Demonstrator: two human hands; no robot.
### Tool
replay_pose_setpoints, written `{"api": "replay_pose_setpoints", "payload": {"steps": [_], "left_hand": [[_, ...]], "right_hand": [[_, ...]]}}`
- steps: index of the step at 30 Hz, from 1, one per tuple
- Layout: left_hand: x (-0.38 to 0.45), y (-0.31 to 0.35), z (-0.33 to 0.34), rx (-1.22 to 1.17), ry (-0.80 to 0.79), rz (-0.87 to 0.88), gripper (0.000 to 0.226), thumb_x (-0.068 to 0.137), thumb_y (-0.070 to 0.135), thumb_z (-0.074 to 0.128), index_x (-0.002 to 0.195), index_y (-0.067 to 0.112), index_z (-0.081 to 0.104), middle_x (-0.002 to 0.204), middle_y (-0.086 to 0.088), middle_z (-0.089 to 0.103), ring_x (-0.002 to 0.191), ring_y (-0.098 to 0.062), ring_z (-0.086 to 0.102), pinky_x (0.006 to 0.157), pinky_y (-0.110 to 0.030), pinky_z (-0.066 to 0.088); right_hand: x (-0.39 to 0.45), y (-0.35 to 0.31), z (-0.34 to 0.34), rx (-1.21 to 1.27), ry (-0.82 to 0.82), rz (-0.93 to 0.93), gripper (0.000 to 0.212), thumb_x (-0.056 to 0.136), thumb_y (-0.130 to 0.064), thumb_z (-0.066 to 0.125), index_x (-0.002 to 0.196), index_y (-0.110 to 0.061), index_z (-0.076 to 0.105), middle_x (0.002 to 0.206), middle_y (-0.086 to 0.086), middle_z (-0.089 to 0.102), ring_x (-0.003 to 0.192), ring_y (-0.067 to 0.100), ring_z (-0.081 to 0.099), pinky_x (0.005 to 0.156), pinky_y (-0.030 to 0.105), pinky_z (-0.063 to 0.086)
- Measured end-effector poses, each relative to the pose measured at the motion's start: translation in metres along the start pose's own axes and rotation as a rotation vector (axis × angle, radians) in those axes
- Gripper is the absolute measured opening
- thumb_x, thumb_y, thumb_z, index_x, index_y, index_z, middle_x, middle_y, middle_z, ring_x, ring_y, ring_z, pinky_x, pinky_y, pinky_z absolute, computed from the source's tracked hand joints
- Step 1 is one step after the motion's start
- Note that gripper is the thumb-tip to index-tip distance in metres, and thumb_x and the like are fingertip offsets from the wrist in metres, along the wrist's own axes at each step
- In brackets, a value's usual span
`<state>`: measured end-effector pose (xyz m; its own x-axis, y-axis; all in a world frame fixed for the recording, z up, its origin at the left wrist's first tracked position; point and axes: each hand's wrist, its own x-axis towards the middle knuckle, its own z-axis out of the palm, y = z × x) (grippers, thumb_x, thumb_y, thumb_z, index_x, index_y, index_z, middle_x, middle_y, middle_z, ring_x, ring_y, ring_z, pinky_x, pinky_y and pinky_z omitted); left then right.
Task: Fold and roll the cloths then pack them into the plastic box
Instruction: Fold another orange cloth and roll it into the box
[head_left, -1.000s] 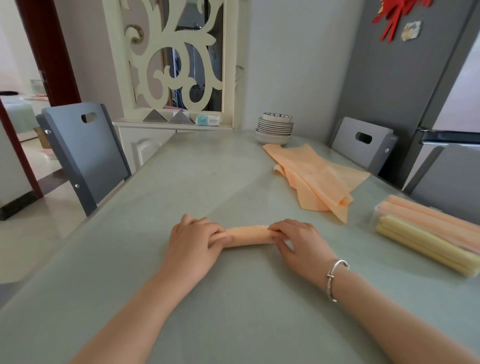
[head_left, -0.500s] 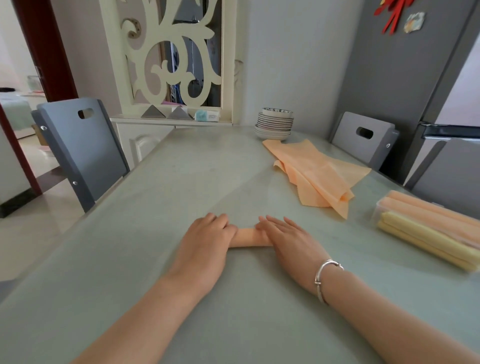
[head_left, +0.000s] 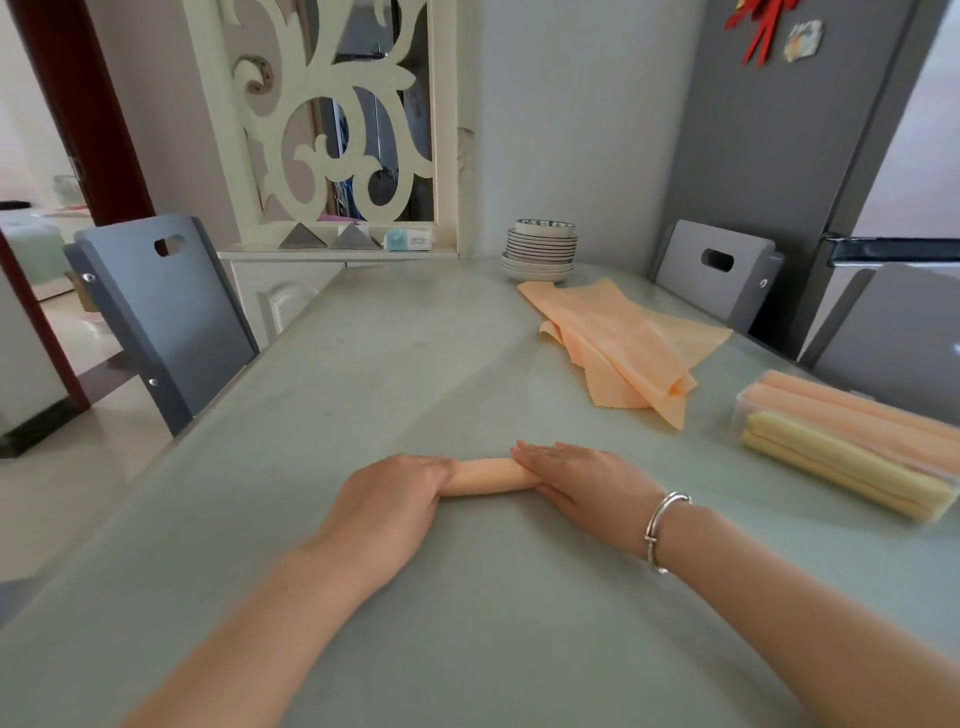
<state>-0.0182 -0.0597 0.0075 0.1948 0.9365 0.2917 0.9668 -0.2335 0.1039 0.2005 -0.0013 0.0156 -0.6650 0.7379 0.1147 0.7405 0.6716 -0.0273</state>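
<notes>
Rolled cloth (head_left: 488, 475): a tight orange roll lying on the worktop (head_left: 415, 364) in front of the person, its long axis running left to right across the view, the right end a little farther away than the left. Only the middle stretch shows; both ends are under the hands.
Left hand (head_left: 389, 499): palm down over the left end of the roll, fingers laid flat and together, pointing right along the roll and pressing on it. Nothing is gripped.
Right hand (head_left: 576, 475): palm down over the right end, fingers straight and pointing left, lying on top of the roll; the thumb sits on the near side, by the worktop. A silver bangle (head_left: 662, 530) circles this wrist.
Forearms: both bare, reaching in from the lower edge and converging toward the roll.
Plastic box (head_left: 748, 410): clear, at the right edge of the worktop, well apart from the hands. It holds rolled cloths packed side by side, orange ones (head_left: 852, 415) on the far side and pale yellow ones (head_left: 831, 457) on the near side, their long axes running from upper left to lower right.
Loose cloth (head_left: 623, 343): an unfolded orange sheet lying crumpled beyond the roll, between the plates and the box.
Stack of plates (head_left: 540, 249): at the far end of the worktop, just behind the loose cloth, with a patterned bowl on top.
Chairs: a grey one (head_left: 161, 312) at the left side of the worktop, another (head_left: 717, 270) at the far right.
</notes>
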Motion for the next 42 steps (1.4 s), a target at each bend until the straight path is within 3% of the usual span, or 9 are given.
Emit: {"api": "replay_pose_setpoints", "payload": {"steps": [3,9,12,17,22,26,31,39,42], "left_hand": [[-0.001,0.006,0.004,0.054,-0.047,-0.050,0.037,0.090,0.022,0.034,0.123,0.030,0.049,0.122,0.000,0.061,0.112,-0.024,0.058,0.090,-0.035,0.047],[0.016,0.039,-0.001,0.146,-0.036,-0.019,0.012,0.087,0.015,0.044,0.096,0.020,0.051,0.097,-0.005,0.064,0.094,-0.031,0.061,0.075,-0.038,0.048],[0.039,0.069,-0.005,0.168,0.057,0.040,0.007,0.088,0.021,0.048,0.093,0.020,0.053,0.093,-0.003,0.064,0.088,-0.029,0.062,0.067,-0.037,0.044],[0.105,0.153,-0.016,0.047,0.265,0.154,0.009,0.084,0.026,0.054,0.091,0.021,0.057,0.090,0.001,0.065,0.085,-0.028,0.062,0.061,-0.032,0.037],[0.165,0.236,-0.008,-0.020,0.226,0.182,0.012,0.083,0.023,0.056,0.095,0.023,0.059,0.097,-0.002,0.065,0.091,-0.030,0.061,0.064,-0.031,0.037],[0.195,0.274,0.010,-0.063,0.183,0.182,0.016,0.081,0.014,0.055,0.094,0.021,0.062,0.100,-0.004,0.064,0.092,-0.032,0.060,0.065,-0.029,0.035],[0.213,0.278,0.034,-0.123,0.113,0.162,0.021,0.084,0.012,0.051,0.095,0.022,0.065,0.105,-0.005,0.064,0.097,-0.030,0.060,0.068,-0.028,0.037],[0.227,0.289,0.024,0.024,0.086,0.104,0.022,0.082,0.011,0.058,0.094,0.024,0.071,0.111,-0.001,0.057,0.109,-0.029,0.048,0.080,-0.030,0.037],[0.234,0.294,0.022,-0.013,-0.016,0.015,0.028,0.080,0.010,0.057,0.104,0.019,0.069,0.115,-0.004,0.060,0.108,-0.028,0.057,0.081,-0.030,0.045]], "right_hand": [[-0.006,-0.001,-0.005,-0.044,-0.025,0.027,0.043,0.100,-0.018,0.034,0.143,-0.023,0.031,0.134,0.001,0.049,0.119,0.022,0.048,0.095,0.032,0.037],[-0.044,0.018,-0.016,-0.086,0.031,0.091,0.039,0.095,-0.011,0.037,0.132,-0.024,0.039,0.115,0.002,0.056,0.106,0.024,0.055,0.082,0.033,0.041],[-0.079,0.040,-0.032,-0.091,0.213,0.129,0.038,0.092,-0.008,0.042,0.126,-0.024,0.043,0.105,-0.001,0.057,0.096,0.022,0.057,0.070,0.028,0.039],[-0.144,0.098,-0.062,-0.106,0.524,0.244,0.046,0.064,0.005,0.070,0.103,-0.019,0.061,0.082,-0.001,0.066,0.062,0.021,0.061,0.046,0.025,0.046],[-0.186,0.151,-0.067,-0.051,0.663,0.383,0.041,0.071,0.009,0.066,0.104,-0.016,0.066,0.098,0.004,0.069,0.083,0.028,0.066,0.065,0.035,0.057],[-0.203,0.185,-0.064,0.039,0.655,0.473,0.041,0.077,0.010,0.056,0.106,-0.017,0.067,0.109,-0.004,0.065,0.096,0.022,0.063,0.084,0.031,0.051],[-0.205,0.204,-0.058,0.150,0.527,0.465,0.041,0.078,0.008,0.051,0.101,-0.024,0.063,0.105,-0.014,0.050,0.084,0.024,0.060,0.077,0.039,0.051],[-0.196,0.211,-0.070,-0.003,0.391,0.419,0.042,0.083,0.005,0.054,0.111,-0.024,0.066,0.104,-0.009,0.049,0.096,0.017,0.045,0.083,0.031,0.042],[-0.191,0.209,-0.075,-0.082,0.314,0.413,0.045,0.083,0.002,0.054,0.113,-0.029,0.064,0.106,-0.009,0.047,0.098,0.016,0.041,0.086,0.028,0.038]]}}
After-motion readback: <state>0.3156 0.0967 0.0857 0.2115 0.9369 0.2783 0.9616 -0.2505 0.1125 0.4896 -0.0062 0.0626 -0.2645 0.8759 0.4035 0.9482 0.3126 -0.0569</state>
